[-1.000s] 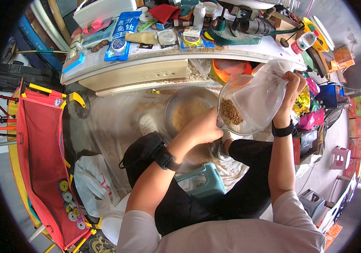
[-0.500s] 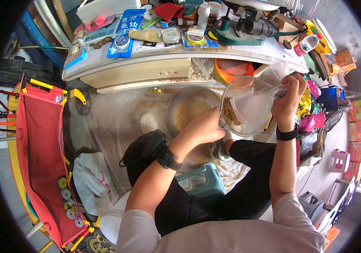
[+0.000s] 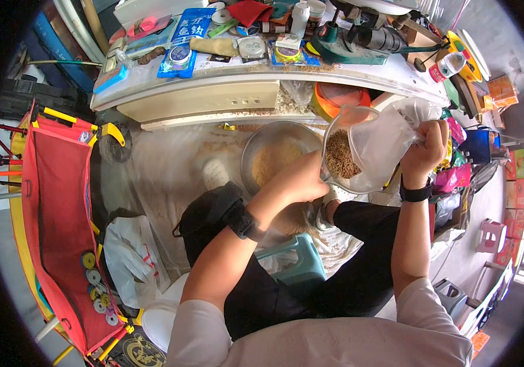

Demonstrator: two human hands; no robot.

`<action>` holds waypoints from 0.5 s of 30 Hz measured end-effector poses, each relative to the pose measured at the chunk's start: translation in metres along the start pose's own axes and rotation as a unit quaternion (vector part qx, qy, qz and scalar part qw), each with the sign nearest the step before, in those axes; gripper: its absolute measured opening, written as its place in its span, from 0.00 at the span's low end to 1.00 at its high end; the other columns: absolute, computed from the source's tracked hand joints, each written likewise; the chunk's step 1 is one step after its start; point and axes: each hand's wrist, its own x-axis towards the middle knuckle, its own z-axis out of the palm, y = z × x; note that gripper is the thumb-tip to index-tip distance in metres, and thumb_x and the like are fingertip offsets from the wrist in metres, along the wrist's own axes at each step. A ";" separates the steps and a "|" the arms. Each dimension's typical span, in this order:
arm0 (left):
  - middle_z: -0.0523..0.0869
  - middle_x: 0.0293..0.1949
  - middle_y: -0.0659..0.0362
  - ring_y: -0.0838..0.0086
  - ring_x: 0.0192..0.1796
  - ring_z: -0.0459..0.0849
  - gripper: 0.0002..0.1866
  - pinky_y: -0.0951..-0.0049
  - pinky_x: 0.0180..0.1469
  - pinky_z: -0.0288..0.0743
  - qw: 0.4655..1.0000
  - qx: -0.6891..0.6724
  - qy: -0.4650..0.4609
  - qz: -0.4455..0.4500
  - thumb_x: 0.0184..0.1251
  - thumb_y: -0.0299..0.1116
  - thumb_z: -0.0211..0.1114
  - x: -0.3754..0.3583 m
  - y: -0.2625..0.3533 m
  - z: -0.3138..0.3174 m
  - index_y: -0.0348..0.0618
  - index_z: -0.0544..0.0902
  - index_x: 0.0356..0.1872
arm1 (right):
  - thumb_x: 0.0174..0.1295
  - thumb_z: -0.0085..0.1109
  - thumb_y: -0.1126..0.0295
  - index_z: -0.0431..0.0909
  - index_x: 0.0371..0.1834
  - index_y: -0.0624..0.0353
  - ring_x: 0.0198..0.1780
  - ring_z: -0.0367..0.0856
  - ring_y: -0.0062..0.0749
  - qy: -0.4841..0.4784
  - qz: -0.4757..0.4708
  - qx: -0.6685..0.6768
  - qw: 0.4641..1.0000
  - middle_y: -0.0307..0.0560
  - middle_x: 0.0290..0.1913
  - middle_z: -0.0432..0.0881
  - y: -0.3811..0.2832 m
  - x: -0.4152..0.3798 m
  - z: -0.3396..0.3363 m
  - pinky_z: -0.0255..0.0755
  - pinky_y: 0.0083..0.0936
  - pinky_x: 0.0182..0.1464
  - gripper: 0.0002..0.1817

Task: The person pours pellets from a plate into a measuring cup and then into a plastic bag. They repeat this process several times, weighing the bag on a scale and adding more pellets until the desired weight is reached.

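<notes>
My left hand (image 3: 303,178) is closed on the handle of a clear plastic jug (image 3: 330,177), which is tilted with its mouth toward the bag. Brown grains or pellets (image 3: 341,156) show inside the jug. A clear plastic bag (image 3: 390,131) has its lower part over the jug's mouth. Its gathered end is gripped in my right hand (image 3: 424,150), raised to the right of the jug. Behind my left hand, a round metal bowl (image 3: 247,160) with tan meal (image 3: 271,162) in it rests on the floor.
A white table (image 3: 213,82) crowded with tackle packets and a green scale (image 3: 347,52) spans the front. An orange bowl (image 3: 363,98) sits on its lower shelf. A teal stool (image 3: 308,263) is between my legs; a red fabric carrier (image 3: 54,183) stands left.
More brown grain shows in the jug now. My right hand has lowered a little and moved slightly right with the bag. My left hand keeps hold of the jug.
</notes>
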 end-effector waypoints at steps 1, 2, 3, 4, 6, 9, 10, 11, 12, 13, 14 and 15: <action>0.80 0.19 0.49 0.64 0.19 0.82 0.17 0.66 0.22 0.73 1.000 0.000 0.005 0.010 0.47 0.23 0.60 0.000 -0.001 0.001 0.29 0.70 0.41 | 0.34 0.51 0.87 0.66 0.20 0.61 0.28 0.66 0.44 0.002 0.001 0.000 1.000 0.47 0.23 0.65 0.000 0.000 -0.001 0.61 0.31 0.30 0.10; 0.80 0.19 0.50 0.65 0.18 0.81 0.17 0.66 0.22 0.73 1.000 -0.001 0.009 0.019 0.47 0.23 0.60 0.001 -0.002 0.001 0.29 0.70 0.41 | 0.34 0.51 0.86 0.67 0.20 0.61 0.28 0.67 0.43 0.004 0.003 0.001 1.000 0.47 0.23 0.65 0.000 0.001 -0.001 0.61 0.31 0.30 0.10; 0.80 0.19 0.50 0.65 0.18 0.81 0.17 0.66 0.22 0.73 1.000 -0.001 0.010 0.019 0.47 0.23 0.60 0.000 -0.003 0.001 0.29 0.70 0.41 | 0.34 0.51 0.86 0.67 0.20 0.61 0.28 0.67 0.43 0.004 0.003 0.001 1.000 0.47 0.23 0.65 -0.001 0.001 -0.002 0.61 0.31 0.30 0.10; 0.80 0.19 0.50 0.65 0.18 0.81 0.17 0.66 0.22 0.73 1.000 0.000 0.005 0.008 0.48 0.23 0.60 0.000 -0.003 0.002 0.29 0.70 0.42 | 0.34 0.51 0.86 0.67 0.20 0.61 0.28 0.67 0.43 0.014 0.003 0.005 1.000 0.47 0.23 0.65 -0.003 0.002 -0.003 0.61 0.31 0.31 0.10; 0.80 0.19 0.50 0.65 0.18 0.81 0.18 0.66 0.22 0.73 1.000 0.000 0.002 -0.003 0.48 0.23 0.60 0.002 -0.008 0.003 0.29 0.70 0.42 | 0.33 0.51 0.86 0.67 0.20 0.61 0.28 0.67 0.43 0.024 0.002 0.010 1.000 0.47 0.23 0.65 -0.004 0.003 -0.003 0.61 0.31 0.31 0.10; 0.80 0.18 0.52 0.65 0.18 0.81 0.19 0.66 0.21 0.73 1.000 0.006 0.014 -0.003 0.47 0.23 0.60 0.005 -0.018 0.006 0.29 0.70 0.44 | 0.33 0.50 0.86 0.68 0.21 0.62 0.28 0.67 0.43 0.044 -0.008 0.013 0.999 0.48 0.23 0.66 -0.001 0.001 -0.003 0.61 0.31 0.31 0.10; 0.80 0.18 0.52 0.65 0.18 0.81 0.20 0.67 0.21 0.73 1.000 0.007 0.007 -0.007 0.47 0.22 0.60 0.006 -0.018 0.006 0.29 0.71 0.45 | 0.32 0.49 0.86 0.68 0.20 0.62 0.28 0.67 0.43 0.036 -0.002 0.012 0.999 0.48 0.23 0.66 0.001 0.001 -0.003 0.61 0.30 0.31 0.10; 0.80 0.18 0.52 0.65 0.18 0.81 0.20 0.67 0.21 0.73 1.000 0.008 0.001 -0.010 0.47 0.22 0.60 0.005 -0.017 0.005 0.30 0.71 0.45 | 0.32 0.49 0.86 0.68 0.20 0.62 0.28 0.67 0.43 0.028 0.004 0.011 1.000 0.48 0.23 0.66 0.002 0.001 -0.003 0.61 0.30 0.31 0.10; 0.80 0.18 0.52 0.65 0.18 0.81 0.20 0.67 0.21 0.73 1.000 0.007 0.001 -0.011 0.47 0.22 0.60 0.004 -0.014 0.004 0.30 0.71 0.45 | 0.32 0.49 0.86 0.68 0.20 0.62 0.28 0.67 0.43 0.027 0.003 0.012 1.000 0.48 0.23 0.66 0.004 0.000 -0.002 0.61 0.30 0.31 0.10; 0.80 0.19 0.52 0.66 0.18 0.81 0.20 0.67 0.21 0.73 1.000 -0.002 -0.006 -0.014 0.47 0.23 0.60 0.003 -0.009 0.002 0.30 0.71 0.45 | 0.32 0.48 0.86 0.68 0.20 0.62 0.28 0.67 0.43 0.019 -0.007 0.015 1.000 0.48 0.23 0.66 0.005 -0.001 -0.001 0.62 0.30 0.31 0.10; 0.80 0.19 0.52 0.66 0.18 0.81 0.19 0.67 0.21 0.73 1.000 -0.010 -0.014 -0.016 0.47 0.23 0.60 0.002 -0.006 0.000 0.30 0.72 0.44 | 0.32 0.48 0.86 0.68 0.20 0.62 0.28 0.67 0.43 0.013 -0.017 0.018 1.000 0.48 0.24 0.66 0.006 -0.001 0.000 0.62 0.30 0.31 0.10; 0.80 0.19 0.52 0.66 0.18 0.81 0.19 0.67 0.21 0.73 1.000 -0.008 -0.012 -0.016 0.47 0.23 0.60 0.004 -0.009 0.000 0.30 0.72 0.44 | 0.32 0.48 0.86 0.67 0.20 0.62 0.28 0.67 0.43 0.045 0.001 0.042 0.998 0.48 0.24 0.66 -0.001 0.000 -0.002 0.61 0.30 0.31 0.09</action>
